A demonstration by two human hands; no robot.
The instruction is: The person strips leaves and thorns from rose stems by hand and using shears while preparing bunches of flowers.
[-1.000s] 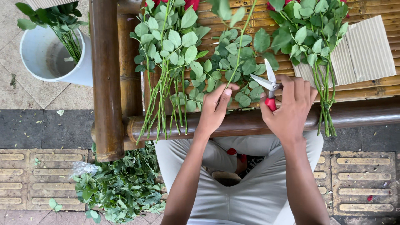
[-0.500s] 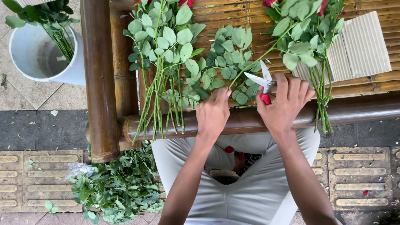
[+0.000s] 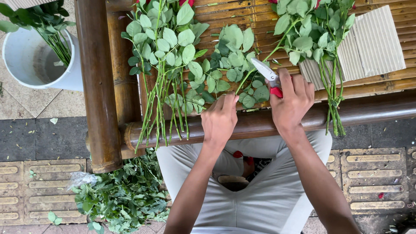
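Our right hand [image 3: 291, 100] is clenched around the red grips of a pair of shears [image 3: 268, 76], whose pale blades stand parted and point up and to the left. Our left hand [image 3: 220, 118] lies beside it with the fingers pressed down onto the lower end of a single rose stem [image 3: 260, 61], pinning it against the bamboo worktop [image 3: 242, 13]. That stem runs slantwise from under our left fingertips, past the blades, up to the right into the leaves; the blades sit just beside it, close to its leafy lower part.

We judge that we are in the middle of trimming this stem, stripping or cutting the lower leaves. The next move seems to call for the blades to meet the stem cleanly while our left hand keeps it from rolling, with fingertips well out of the cut.

Further out, a bunch of roses [image 3: 167, 65] lies to the left, another bunch [image 3: 323, 39] to the right over a sheet of corrugated card [image 3: 372, 39]. A white bucket [image 3: 30, 65] stands on the pavement, and cut leaves [image 3: 121, 195] are heaped below.
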